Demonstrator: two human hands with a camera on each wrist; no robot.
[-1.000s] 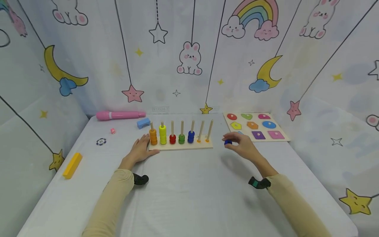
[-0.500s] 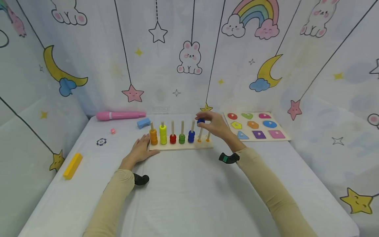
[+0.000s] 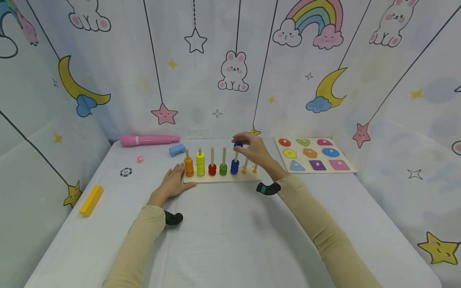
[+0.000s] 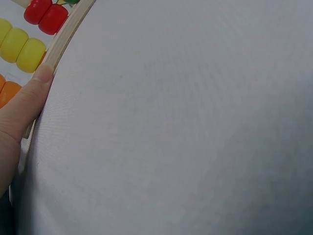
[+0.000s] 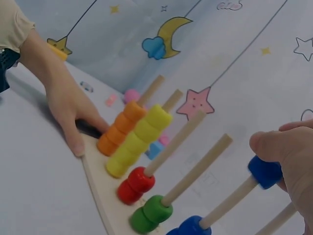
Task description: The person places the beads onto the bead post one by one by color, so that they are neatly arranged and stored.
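Observation:
In the head view, a wooden counting rack [image 3: 222, 179] has a row of upright pegs with stacked orange, yellow, red, green and blue beads. My left hand [image 3: 170, 185] holds its left end, with the thumb along the front edge and the fingers at the side. My right hand [image 3: 253, 149] pinches a blue bead [image 5: 265, 172] between thumb and fingers. That bead sits at the top of the blue peg [image 5: 230, 201], above the blue beads [image 3: 235, 167] lower down. Two pegs to the right carry only small orange pieces at their feet.
Behind and right lies a shape puzzle board [image 3: 313, 155]. A pink microphone-like toy [image 3: 149, 140], a blue block [image 3: 177, 150], a small pink die [image 3: 140, 159], a round chip [image 3: 126, 172] and a yellow bar [image 3: 91, 201] lie at the left. A printed cloth [image 3: 201, 88] hangs behind.
My right hand has carried the blue bead leftward from beside the puzzle board, past the right-hand pegs, to the top of the blue peg. The left hand has stayed at the rack.

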